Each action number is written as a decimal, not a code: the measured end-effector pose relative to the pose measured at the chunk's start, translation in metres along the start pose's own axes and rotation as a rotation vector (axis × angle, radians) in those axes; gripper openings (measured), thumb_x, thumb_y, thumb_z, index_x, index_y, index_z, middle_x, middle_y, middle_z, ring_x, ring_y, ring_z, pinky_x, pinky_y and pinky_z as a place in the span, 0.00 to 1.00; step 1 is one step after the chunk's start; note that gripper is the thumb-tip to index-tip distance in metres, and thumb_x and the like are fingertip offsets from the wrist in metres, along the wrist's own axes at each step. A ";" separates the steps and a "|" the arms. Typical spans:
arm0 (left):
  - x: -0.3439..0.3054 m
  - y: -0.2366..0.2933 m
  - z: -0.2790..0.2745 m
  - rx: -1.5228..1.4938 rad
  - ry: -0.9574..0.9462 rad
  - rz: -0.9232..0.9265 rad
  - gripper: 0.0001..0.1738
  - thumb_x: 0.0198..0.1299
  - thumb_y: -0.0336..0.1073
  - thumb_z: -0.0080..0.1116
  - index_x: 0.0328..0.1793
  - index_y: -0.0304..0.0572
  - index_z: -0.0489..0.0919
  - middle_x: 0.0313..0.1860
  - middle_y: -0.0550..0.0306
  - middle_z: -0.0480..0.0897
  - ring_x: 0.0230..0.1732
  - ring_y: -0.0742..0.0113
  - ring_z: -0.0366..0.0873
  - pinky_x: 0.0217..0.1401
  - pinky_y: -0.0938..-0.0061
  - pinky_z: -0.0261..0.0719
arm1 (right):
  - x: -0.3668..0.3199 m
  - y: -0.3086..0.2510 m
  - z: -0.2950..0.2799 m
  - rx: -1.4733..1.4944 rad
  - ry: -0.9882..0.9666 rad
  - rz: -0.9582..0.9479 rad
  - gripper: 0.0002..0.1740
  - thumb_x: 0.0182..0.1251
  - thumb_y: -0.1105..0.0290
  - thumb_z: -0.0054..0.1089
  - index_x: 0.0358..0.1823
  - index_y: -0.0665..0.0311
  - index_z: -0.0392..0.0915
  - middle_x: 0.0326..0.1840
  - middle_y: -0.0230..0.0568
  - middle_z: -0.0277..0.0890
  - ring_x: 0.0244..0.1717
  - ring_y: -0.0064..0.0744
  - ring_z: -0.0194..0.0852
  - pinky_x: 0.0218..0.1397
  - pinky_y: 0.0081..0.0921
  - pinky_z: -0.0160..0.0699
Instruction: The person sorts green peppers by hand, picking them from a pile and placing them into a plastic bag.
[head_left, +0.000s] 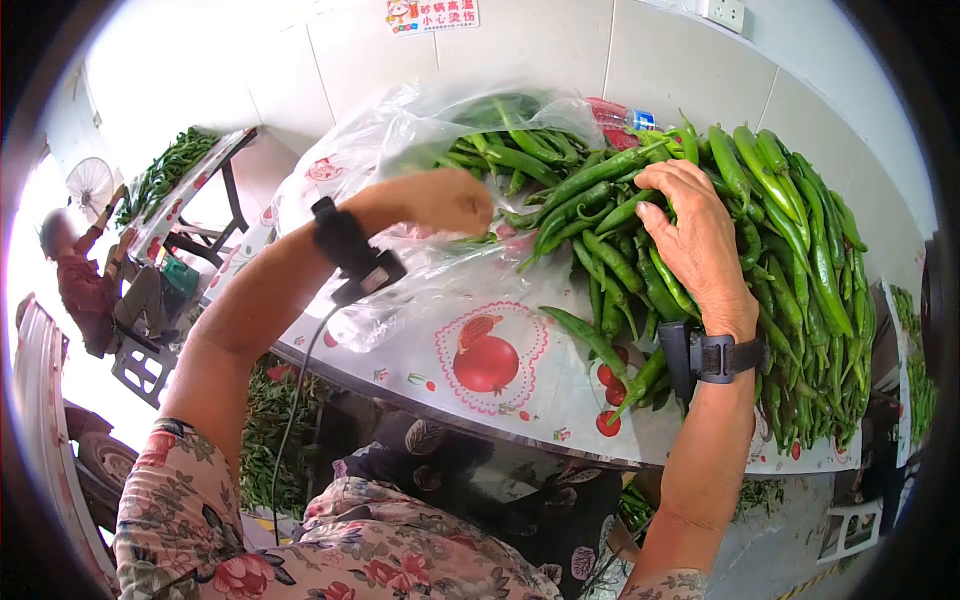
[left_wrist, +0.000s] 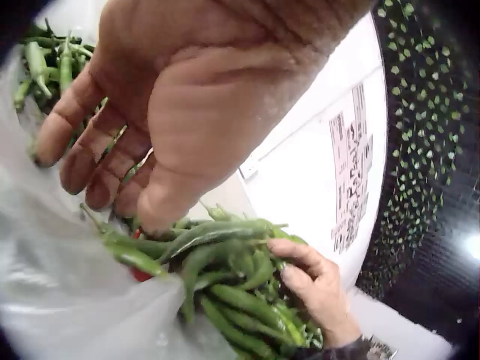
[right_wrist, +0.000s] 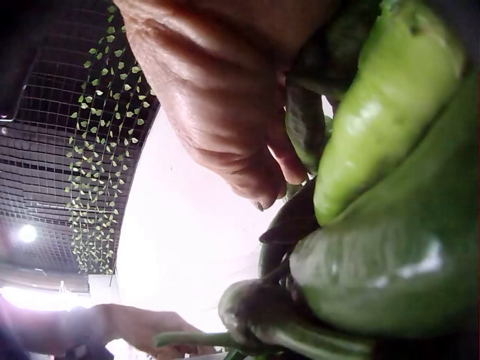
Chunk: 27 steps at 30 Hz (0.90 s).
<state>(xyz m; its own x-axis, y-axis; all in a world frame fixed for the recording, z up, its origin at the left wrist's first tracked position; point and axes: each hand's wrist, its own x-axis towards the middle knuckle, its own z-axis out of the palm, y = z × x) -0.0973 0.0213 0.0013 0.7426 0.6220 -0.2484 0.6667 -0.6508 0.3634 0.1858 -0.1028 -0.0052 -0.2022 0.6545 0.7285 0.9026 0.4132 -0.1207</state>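
My left hand (head_left: 452, 203), blurred in the head view, is above the clear plastic bag (head_left: 385, 315). In the left wrist view its fingers (left_wrist: 112, 161) are loosely bent with nothing between them. Green chili peppers (head_left: 520, 150) lie in and behind the bag's mouth. On the left part of a large pile of long green chili peppers (head_left: 800, 260) is my right hand (head_left: 695, 230). Its thumb and fingers curl over some peppers there, close to a bright green pepper (right_wrist: 390, 97) in the right wrist view. The palm side is partly hidden.
The table (head_left: 420, 370) has a fruit-printed cover, with loose peppers (head_left: 590, 340) near its front edge. A bottle with a blue label (head_left: 640, 120) lies behind the pile by the tiled wall. At far left, another person (head_left: 85, 270) sits by a second pepper-covered table (head_left: 190, 190).
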 end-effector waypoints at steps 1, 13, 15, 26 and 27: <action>0.000 -0.017 0.013 0.078 0.056 0.132 0.17 0.53 0.42 0.60 0.45 0.40 0.80 0.36 0.50 0.83 0.37 0.60 0.81 0.41 0.67 0.77 | 0.000 0.000 0.000 0.002 -0.001 0.001 0.13 0.55 0.74 0.63 0.44 0.66 0.78 0.49 0.45 0.77 0.60 0.47 0.68 0.62 0.38 0.68; -0.044 -0.019 0.028 -0.088 0.245 -0.039 0.14 0.50 0.40 0.61 0.38 0.38 0.80 0.30 0.46 0.81 0.34 0.48 0.78 0.37 0.62 0.74 | -0.001 -0.001 0.001 0.009 0.004 0.009 0.14 0.55 0.74 0.62 0.44 0.66 0.78 0.49 0.44 0.77 0.60 0.47 0.68 0.63 0.38 0.67; -0.041 -0.026 0.038 0.010 0.265 0.037 0.14 0.50 0.41 0.61 0.37 0.38 0.80 0.30 0.44 0.81 0.34 0.45 0.78 0.37 0.59 0.73 | 0.000 0.000 0.002 0.004 0.002 0.006 0.14 0.55 0.74 0.62 0.44 0.66 0.78 0.49 0.44 0.77 0.60 0.48 0.68 0.63 0.38 0.67; -0.040 -0.027 0.048 -0.010 0.471 0.092 0.12 0.47 0.30 0.55 0.40 0.36 0.79 0.29 0.42 0.81 0.35 0.45 0.79 0.39 0.59 0.75 | 0.000 0.000 0.001 0.018 0.007 -0.010 0.13 0.55 0.75 0.62 0.44 0.66 0.77 0.49 0.45 0.77 0.59 0.48 0.68 0.62 0.38 0.68; -0.042 -0.033 0.045 -0.035 0.496 0.094 0.13 0.47 0.29 0.55 0.40 0.35 0.79 0.30 0.41 0.81 0.36 0.43 0.79 0.40 0.58 0.75 | 0.000 0.000 0.001 0.017 0.008 -0.008 0.13 0.55 0.75 0.62 0.44 0.66 0.77 0.49 0.45 0.77 0.59 0.48 0.68 0.62 0.38 0.68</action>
<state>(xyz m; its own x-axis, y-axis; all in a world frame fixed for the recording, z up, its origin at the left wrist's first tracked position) -0.1472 -0.0029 -0.0402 0.6737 0.6989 0.2401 0.5897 -0.7042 0.3954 0.1855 -0.1023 -0.0062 -0.2060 0.6460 0.7350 0.8942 0.4293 -0.1267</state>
